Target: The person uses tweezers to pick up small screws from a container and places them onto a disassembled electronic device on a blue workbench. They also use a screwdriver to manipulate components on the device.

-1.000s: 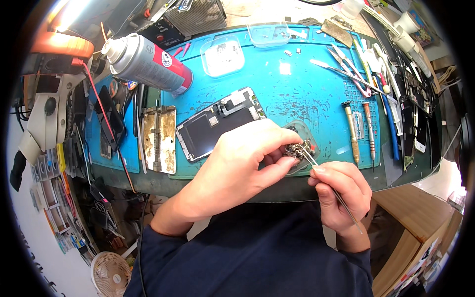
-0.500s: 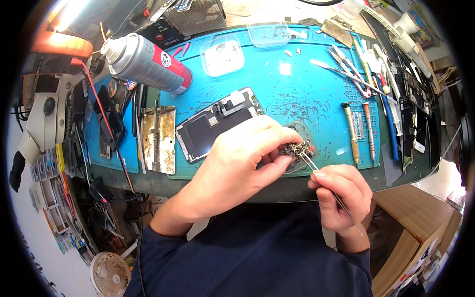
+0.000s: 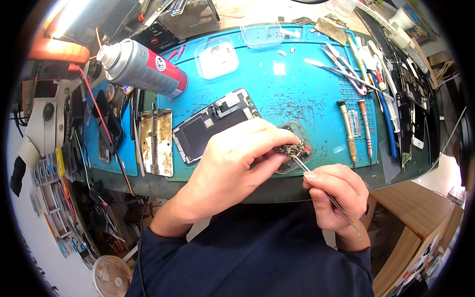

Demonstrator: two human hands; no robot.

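My left hand (image 3: 237,161) pinches a clump of small metal parts (image 3: 292,149) between thumb and fingers; the single pieces are too small to tell apart. Beneath the clump lies a small clear plastic box (image 3: 303,129), partly covered by the hand. In my right hand (image 3: 341,195) is a pair of thin metal tweezers (image 3: 305,167), their tips at the clump's near right side. Behind my left hand a dark phone screen assembly (image 3: 208,126) rests on the blue mat (image 3: 292,94).
At the left stand a spray can (image 3: 143,69) and a stained metal holder (image 3: 162,143). Two clear trays (image 3: 216,58) with small parts sit toward the back. Screwdrivers (image 3: 349,131), scissors (image 3: 344,72) and other tools lie at the right. A wooden cabinet (image 3: 410,213) stands lower right.
The tweezer tips look closer together than before, still at the clump. Both hands keep their pose; the whole scene has shifted slightly left in the view.
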